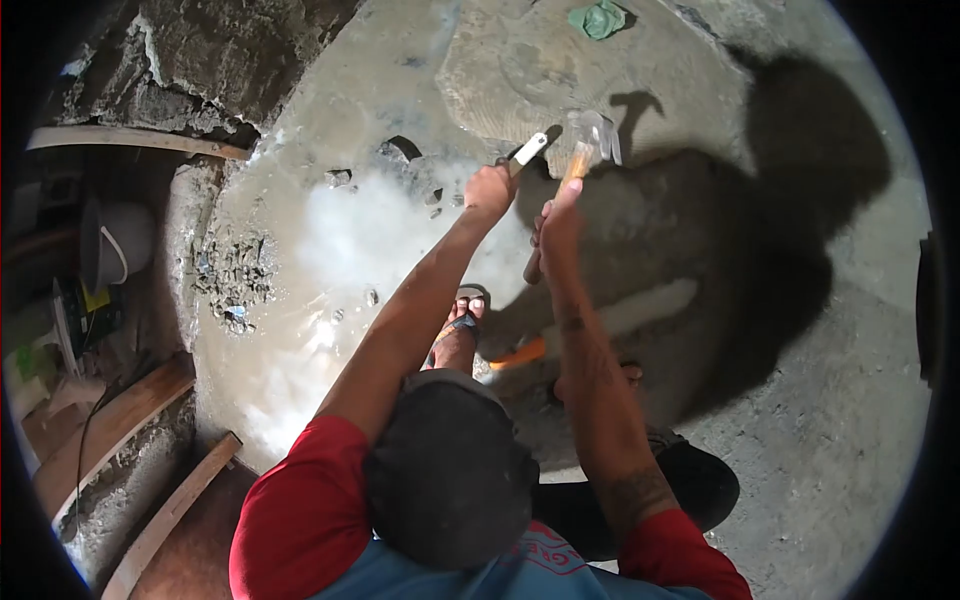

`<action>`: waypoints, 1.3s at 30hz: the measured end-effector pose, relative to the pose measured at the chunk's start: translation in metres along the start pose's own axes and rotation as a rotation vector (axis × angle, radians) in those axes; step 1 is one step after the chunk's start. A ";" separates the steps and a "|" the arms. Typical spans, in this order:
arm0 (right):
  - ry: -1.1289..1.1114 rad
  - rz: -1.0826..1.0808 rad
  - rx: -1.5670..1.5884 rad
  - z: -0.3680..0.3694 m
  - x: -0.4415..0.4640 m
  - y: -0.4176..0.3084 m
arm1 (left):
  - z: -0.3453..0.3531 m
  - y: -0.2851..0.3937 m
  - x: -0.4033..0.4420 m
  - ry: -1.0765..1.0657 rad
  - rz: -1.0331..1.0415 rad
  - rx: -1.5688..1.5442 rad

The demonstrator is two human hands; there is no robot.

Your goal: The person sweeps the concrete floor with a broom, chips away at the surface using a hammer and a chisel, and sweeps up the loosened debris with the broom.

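My left hand (490, 192) is closed around a narrow tool with a white end (529, 150); its kind is not clear, and my fist hides its other end. My right hand (557, 228) grips the wooden handle of a hammer (574, 172), whose metal head is blurred just right of the white end. I cannot tell whether the two touch. Under both hands lies a wet-looking concrete floor (300, 180), with a raised slab (500, 75) beyond them. Loose dark chunks (433, 197) lie left of my left hand.
Grey rubble (232, 275) is piled at the left. Near my sandalled foot (458, 335) lies a long pale strip with an orange end (518, 354). Crumpled green material (598, 18) sits at the top. Wooden boards (130, 430) and a bucket (115, 245) stand left.
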State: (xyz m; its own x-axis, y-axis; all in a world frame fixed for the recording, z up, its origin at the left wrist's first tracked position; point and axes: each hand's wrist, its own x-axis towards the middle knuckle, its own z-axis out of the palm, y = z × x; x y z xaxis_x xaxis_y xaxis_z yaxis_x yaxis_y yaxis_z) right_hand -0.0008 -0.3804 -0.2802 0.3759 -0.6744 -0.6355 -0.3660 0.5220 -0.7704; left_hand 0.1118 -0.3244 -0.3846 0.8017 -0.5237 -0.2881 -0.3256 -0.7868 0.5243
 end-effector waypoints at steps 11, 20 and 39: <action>-0.008 0.008 -0.334 0.005 -0.010 -0.001 | 0.005 -0.003 -0.003 -0.002 -0.009 0.019; 0.051 -0.148 -0.371 0.005 0.008 0.003 | -0.003 0.003 -0.003 -0.019 -0.030 0.018; -0.052 0.235 -0.061 -0.098 -0.061 -0.029 | -0.067 0.008 -0.030 0.006 -0.022 0.131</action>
State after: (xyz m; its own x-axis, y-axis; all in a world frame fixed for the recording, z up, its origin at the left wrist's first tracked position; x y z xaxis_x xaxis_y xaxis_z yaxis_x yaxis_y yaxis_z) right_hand -0.0963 -0.4056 -0.2138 0.3171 -0.5100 -0.7996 -0.4988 0.6274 -0.5980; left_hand 0.1192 -0.2927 -0.3179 0.8122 -0.5039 -0.2939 -0.3697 -0.8344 0.4088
